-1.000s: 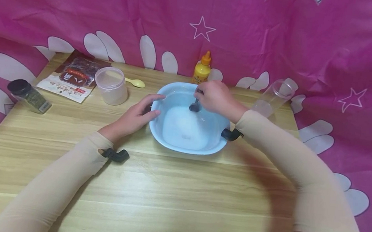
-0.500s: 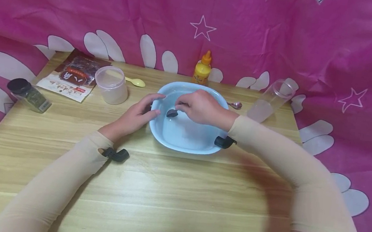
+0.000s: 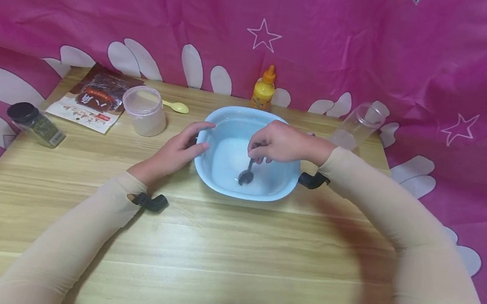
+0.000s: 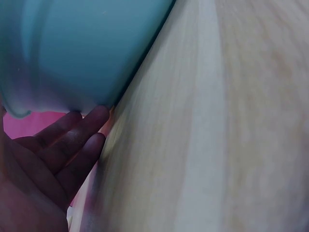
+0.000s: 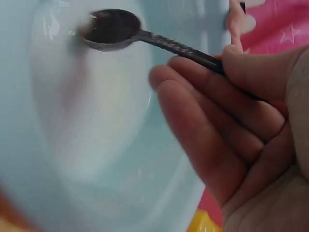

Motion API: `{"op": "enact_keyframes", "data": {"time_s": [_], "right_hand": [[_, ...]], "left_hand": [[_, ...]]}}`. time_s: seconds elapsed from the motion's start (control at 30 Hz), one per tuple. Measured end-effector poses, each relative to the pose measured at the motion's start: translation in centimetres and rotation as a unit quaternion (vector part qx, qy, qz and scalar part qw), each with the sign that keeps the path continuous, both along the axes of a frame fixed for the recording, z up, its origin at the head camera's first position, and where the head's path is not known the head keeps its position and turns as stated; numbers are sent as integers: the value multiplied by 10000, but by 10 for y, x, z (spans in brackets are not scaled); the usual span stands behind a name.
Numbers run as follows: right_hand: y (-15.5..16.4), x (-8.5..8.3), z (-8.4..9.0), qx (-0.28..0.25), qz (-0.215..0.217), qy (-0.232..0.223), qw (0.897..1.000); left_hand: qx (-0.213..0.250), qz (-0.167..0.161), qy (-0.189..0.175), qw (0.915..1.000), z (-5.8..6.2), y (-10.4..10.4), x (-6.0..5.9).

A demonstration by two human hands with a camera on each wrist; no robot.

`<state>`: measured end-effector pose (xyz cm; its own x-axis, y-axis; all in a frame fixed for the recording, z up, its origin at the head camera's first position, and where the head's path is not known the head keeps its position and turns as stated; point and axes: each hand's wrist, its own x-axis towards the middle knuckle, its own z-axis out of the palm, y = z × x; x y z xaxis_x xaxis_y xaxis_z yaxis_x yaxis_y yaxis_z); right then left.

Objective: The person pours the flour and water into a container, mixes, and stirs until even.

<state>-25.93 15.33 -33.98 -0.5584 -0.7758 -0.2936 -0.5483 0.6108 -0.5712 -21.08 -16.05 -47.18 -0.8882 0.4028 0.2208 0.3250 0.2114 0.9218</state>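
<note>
A light blue basin (image 3: 204, 177) stands on the wooden table, with clear liquid and a whitish patch inside. My left hand (image 3: 177, 150) holds its left rim; in the left wrist view, fingers (image 4: 72, 142) touch the outer wall. My right hand (image 3: 282, 144) is over the basin and pinches the handle of a dark spoon (image 3: 246, 177). The spoon's bowl points down at the liquid near the front of the basin. In the right wrist view the thumb presses the spoon (image 5: 113, 29) handle against the index finger, the other fingers being loosely bent.
Behind the basin stands a yellow squeeze bottle (image 3: 263, 93). A clear jar (image 3: 357, 125) leans at the back right. Leftward are a yellow spoon (image 3: 178, 107), a translucent tub (image 3: 148, 118), a brown-and-white packet (image 3: 96, 97) and a black-lidded spice jar (image 3: 39, 126).
My right hand has swept the spoon from the back of the basin to its left side, then rightward and toward the front. My left hand stays at the rim.
</note>
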Motion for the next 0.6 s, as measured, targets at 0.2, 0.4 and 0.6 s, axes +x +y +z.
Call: {"op": "enact_keyframes", "data": {"time_s": [0.2,0.4,0.6], "right_hand": [[10,-15,4,312,-666,910,9931],[2,-20,2,444,-1273,1628,9774],[-17,-14,-5,313,-1308,1579,9783]], "left_hand": [[23,-23,22,10000,-1,-1,-1],[1,-12,66,10000,0,0,-1],[-14,-7,25,10000,1,0,0]]}}
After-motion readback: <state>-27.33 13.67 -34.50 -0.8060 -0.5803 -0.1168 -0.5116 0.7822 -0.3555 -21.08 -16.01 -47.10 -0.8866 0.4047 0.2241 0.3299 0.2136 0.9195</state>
